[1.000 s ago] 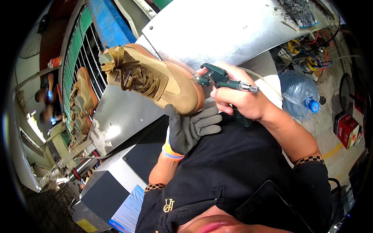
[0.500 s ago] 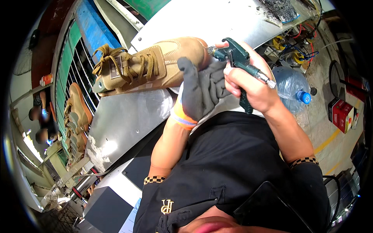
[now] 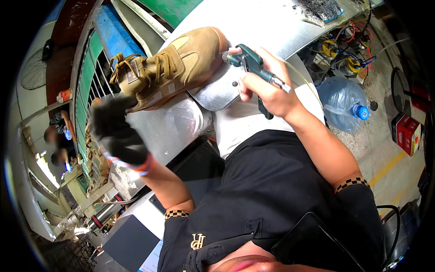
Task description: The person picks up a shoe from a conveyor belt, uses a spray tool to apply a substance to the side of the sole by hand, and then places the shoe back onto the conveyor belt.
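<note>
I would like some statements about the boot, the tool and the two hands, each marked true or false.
1. The right hand holds a green air tool. True.
2. The left hand is bare. False: it wears a dark glove.
3. The tan lace-up boot has its toe near the tool's tip. True.
4. The left hand grips the boot by the toe. False: it is near the collar end; its grip is blurred.
5. A blue-capped water bottle stands on the metal surface. False: it lies on the floor.
</note>
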`<action>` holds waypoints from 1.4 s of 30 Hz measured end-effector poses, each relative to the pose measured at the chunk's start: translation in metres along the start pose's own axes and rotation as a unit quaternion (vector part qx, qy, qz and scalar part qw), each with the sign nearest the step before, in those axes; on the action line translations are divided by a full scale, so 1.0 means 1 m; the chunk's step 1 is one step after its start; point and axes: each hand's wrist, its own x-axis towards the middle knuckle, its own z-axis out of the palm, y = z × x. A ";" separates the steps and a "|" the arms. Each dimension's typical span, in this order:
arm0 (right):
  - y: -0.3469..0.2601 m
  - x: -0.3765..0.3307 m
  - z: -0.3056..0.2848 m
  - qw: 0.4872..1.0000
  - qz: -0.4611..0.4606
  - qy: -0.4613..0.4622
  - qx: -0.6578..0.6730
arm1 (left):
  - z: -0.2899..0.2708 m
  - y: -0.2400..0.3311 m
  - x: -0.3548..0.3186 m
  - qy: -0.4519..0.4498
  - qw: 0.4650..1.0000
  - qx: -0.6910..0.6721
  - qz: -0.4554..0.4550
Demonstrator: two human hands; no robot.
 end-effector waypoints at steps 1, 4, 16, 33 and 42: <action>0.005 0.006 0.000 1.000 -0.004 0.001 0.018 | -0.016 0.001 0.004 0.132 0.988 0.080 -0.020; 0.010 0.027 0.009 1.000 0.000 0.005 0.029 | -0.104 -0.029 -0.009 0.189 0.882 0.379 -0.209; 0.006 0.096 0.019 0.996 0.036 -0.020 0.082 | 0.019 0.007 -0.072 0.123 0.868 0.433 -0.211; 0.001 0.060 -0.036 0.990 -0.085 0.009 -0.109 | 0.033 0.011 -0.042 0.241 0.909 0.127 -0.315; 0.006 0.091 -0.085 0.965 -0.217 0.134 -0.068 | 0.044 -0.129 0.152 0.173 0.928 -0.146 -0.295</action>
